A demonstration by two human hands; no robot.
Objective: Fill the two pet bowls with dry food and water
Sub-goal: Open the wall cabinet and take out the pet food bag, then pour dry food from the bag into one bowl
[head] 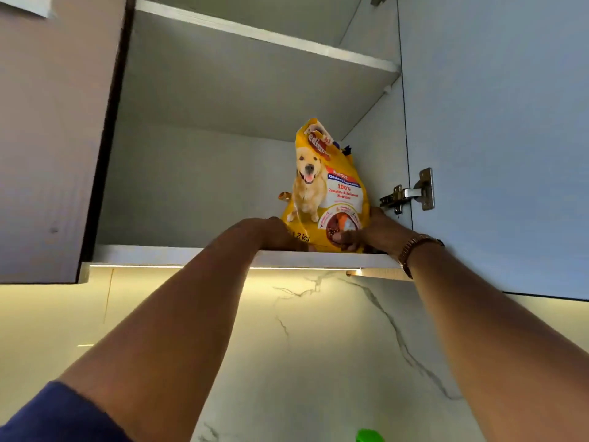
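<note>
The cabinet's lower shelf [153, 255] lies open to your left of the dog food bag [328, 189]; reach in there unhindered. To your right, the bag stands near the cabinet side wall [379, 148], leaving only a narrow gap. The door hinge [409, 193] projects beside that gap. The upper shelf [264, 36] caps the space well above the bag.

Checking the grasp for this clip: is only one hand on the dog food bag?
No: the left hand and the right hand both hold the base of the dog food bag on the cabinet shelf.
</note>
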